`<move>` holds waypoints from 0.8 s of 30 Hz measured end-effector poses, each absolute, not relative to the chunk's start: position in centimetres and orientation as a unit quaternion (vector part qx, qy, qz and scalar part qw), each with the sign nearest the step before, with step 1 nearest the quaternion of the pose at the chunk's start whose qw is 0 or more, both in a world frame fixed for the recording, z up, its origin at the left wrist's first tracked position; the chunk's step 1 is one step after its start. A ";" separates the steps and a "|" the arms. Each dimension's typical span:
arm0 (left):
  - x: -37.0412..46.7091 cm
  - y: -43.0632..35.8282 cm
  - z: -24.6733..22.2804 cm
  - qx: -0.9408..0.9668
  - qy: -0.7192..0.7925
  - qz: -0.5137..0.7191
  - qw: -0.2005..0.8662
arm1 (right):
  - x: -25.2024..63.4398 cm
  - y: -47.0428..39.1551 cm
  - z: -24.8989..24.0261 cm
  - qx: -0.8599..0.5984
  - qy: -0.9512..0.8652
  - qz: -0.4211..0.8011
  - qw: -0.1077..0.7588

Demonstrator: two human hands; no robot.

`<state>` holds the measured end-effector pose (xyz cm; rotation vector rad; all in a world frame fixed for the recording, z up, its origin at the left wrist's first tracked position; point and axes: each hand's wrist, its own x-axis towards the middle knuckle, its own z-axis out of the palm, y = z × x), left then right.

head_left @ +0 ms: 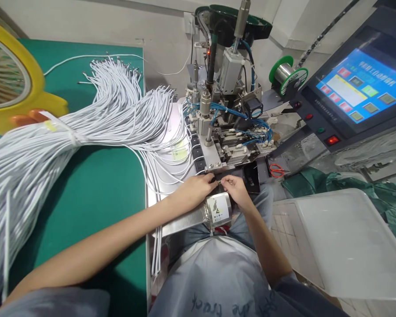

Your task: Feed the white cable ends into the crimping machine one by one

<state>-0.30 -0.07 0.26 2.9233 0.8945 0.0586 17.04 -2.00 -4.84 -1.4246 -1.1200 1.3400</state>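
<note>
My left hand [199, 190] rests at the front edge of a soldering machine [214, 149], its fingers closed round the end of a white cable that is mostly hidden beneath it. Opposite it, my right hand [236, 190] pinches a small metal piece [219, 181] at the left fingertips; its exact form is too small to tell. Just under both hands sits a metal box with a white label [218, 208]. Several white cables [174, 169] run from the machine's black holders, left of my hands, toward a large tied bundle of white cables [75, 136].
A green table [115, 185] bears the bundle and a yellow fan [36, 101]. To the right are a touchscreen panel [359, 83], a solder wire spool [285, 75], orange-handled scissors [277, 170] and a white plastic tray [343, 237].
</note>
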 end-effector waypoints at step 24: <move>0.0 -0.6 0.5 0.958 0.285 -0.008 -0.043 | 16.7 -1.9 -6.3 -0.533 -0.513 0.534 0.409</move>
